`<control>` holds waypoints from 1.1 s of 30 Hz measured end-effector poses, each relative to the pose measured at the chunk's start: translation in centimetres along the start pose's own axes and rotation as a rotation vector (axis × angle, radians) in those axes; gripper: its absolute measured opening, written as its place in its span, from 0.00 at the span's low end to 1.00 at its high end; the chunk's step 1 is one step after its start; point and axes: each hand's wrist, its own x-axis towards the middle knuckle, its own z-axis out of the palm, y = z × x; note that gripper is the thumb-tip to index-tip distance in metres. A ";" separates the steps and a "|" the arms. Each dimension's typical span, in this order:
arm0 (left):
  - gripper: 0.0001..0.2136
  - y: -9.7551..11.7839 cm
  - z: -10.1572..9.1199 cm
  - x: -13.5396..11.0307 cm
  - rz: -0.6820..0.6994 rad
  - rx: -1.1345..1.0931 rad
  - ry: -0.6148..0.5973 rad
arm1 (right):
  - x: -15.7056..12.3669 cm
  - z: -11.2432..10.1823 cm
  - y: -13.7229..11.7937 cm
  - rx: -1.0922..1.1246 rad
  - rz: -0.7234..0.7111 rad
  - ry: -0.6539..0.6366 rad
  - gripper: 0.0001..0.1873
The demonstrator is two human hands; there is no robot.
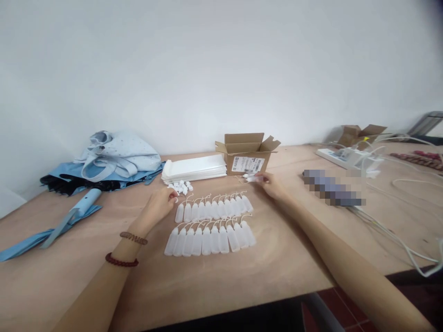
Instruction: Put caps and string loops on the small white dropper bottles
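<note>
My left hand (159,206) is closed in a pinch beside a small pile of white caps (182,186). A small white piece, seemingly one of these caps, shows at its fingertips. With its fingers closed, my right hand (270,185) grips a translucent plastic bottle (255,179) in front of the cardboard box. Between my hands lie two rows of similar small bottles, a back row (213,210) and a front row (206,242). Each lies flat with a thin pale cord or tube at its top end, pointing away from me.
Behind the caps is a stack of white envelopes (195,167), against the open cardboard box (246,159). A pale blue bag (119,154) and blue umbrella (85,203) lie left. To the right are a blurred-out object (332,188), a power strip (349,157) and cables (391,230).
</note>
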 end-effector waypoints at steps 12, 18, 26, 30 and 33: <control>0.11 -0.3 0.7 0.1 -0.032 0.046 -0.025 | 0.3 1.7 0.4 -0.074 -0.144 0.132 0.16; 0.13 -0.1 0.2 0.0 -0.051 0.006 -0.018 | 0.3 1.1 -0.9 -0.097 -0.220 0.172 0.14; 0.13 0.7 -0.5 -0.5 -0.009 0.034 0.030 | 0.1 0.7 -0.4 -0.101 -0.123 -0.041 0.07; 0.13 0.8 -0.5 -0.5 0.024 0.003 0.067 | 0.3 0.9 0.0 -0.100 -0.113 -0.070 0.10; 0.14 1.1 -0.6 -0.5 0.001 0.017 0.067 | 0.3 0.9 0.0 -0.095 -0.099 -0.079 0.10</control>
